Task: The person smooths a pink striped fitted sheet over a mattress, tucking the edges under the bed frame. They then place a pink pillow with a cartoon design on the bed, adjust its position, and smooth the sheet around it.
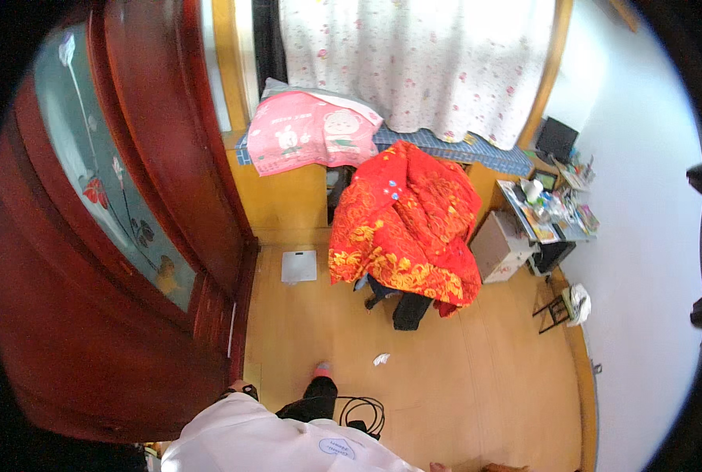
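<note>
My left hand, with a black band at the wrist, hangs low beside the dark red wardrobe; its fingers are mostly hidden. At the bottom edge a small bit of skin, seemingly my right hand, shows, too little to read its fingers. A loop of black cable lies near my leg. Farther ahead, a red quilt with yellow flowers is heaped over something with dark parts below it. Behind it, a pink pillow rests on the blue checked windowsill cover.
A flat white scale and a crumpled white tissue lie on the wooden floor. A cluttered desk and white cabinet stand right, with a dark stool nearer. A flowered curtain covers the window.
</note>
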`<act>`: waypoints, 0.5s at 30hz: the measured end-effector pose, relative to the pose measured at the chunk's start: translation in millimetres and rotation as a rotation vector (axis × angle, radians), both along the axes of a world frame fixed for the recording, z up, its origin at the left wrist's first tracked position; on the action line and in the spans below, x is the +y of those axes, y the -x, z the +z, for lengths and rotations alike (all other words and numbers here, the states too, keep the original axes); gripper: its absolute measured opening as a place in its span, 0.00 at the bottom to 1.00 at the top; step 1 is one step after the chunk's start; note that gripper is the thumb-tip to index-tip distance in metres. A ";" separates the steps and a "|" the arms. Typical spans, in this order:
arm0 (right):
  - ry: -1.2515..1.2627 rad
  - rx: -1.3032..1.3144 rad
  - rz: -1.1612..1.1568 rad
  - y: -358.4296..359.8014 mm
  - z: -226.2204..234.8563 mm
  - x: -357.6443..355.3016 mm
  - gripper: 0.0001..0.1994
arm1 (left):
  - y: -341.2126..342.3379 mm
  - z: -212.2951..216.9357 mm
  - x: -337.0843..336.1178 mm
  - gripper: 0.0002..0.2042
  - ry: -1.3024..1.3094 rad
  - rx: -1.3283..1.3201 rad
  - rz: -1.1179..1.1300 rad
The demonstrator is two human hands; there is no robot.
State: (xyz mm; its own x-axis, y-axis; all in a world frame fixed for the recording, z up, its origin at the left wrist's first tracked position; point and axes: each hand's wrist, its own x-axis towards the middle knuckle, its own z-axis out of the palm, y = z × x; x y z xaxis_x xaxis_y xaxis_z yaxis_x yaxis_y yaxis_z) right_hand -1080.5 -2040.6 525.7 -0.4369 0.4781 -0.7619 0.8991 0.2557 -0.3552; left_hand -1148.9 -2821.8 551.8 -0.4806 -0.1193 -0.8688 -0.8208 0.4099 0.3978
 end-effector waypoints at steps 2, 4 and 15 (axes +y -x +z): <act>-0.083 0.051 0.117 58.4 -2.2 -5.8 0.28 | 3.4 -13.8 -14.0 0.11 -0.088 0.011 0.128; -0.155 0.132 0.211 120.0 0.8 -19.4 0.27 | 13.6 -28.2 -30.6 0.11 -0.196 0.033 0.281; 0.024 0.820 0.620 530.5 134.8 -258.5 0.14 | 183.3 -63.7 -201.7 0.08 0.048 0.716 0.223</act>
